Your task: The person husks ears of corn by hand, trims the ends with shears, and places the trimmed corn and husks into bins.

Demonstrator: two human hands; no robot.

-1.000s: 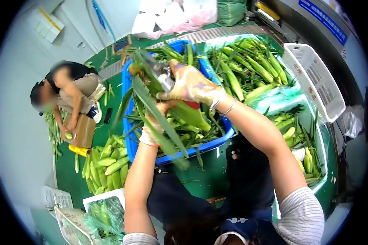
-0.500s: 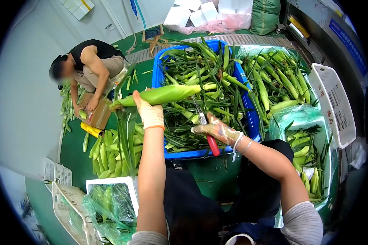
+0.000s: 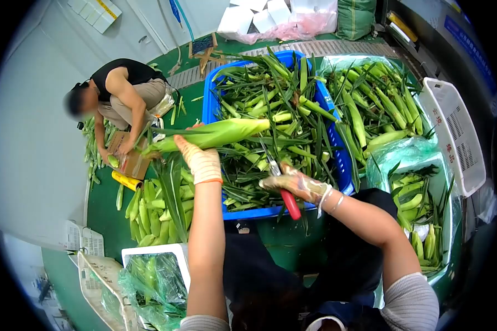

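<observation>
Moved since the earliest frame: both hands, then close together over the blue crate, now apart; ear raised clear, lying approx. level.

Item 1: L hand [image 3: 200,159], pale glove, orange cuff band. Grasping ear from below, thumb on near side.

Item 2: ear of corn [image 3: 226,132], green husk on, blunt end to R, leafy end to L. Location: in L hand, above L edge of blue crate. Long leaf [image 3: 172,193] hanging beneath.

Item 3: R hand [image 3: 299,185], stained glove, bracelets at wrist. Fingers loosely round red-handled tool [image 3: 290,204]; metal tip points up twd ear (contact w/ ear: cannot tell).

Item 4: blue crate [image 3: 259,213], full of leaves, stalks & husk.

Item 5: pile of trimmed ears [image 3: 153,215], floor, L of crate.

Item 6: white foam box [image 3: 183,258], lower L, green film & corn inside.

Item 7: white plastic crate [image 3: 457,138], far R, tilted.

Item 8: co-worker [image 3: 126,83], crouched upper L, hands at cardboard box [image 3: 132,164].
</observation>
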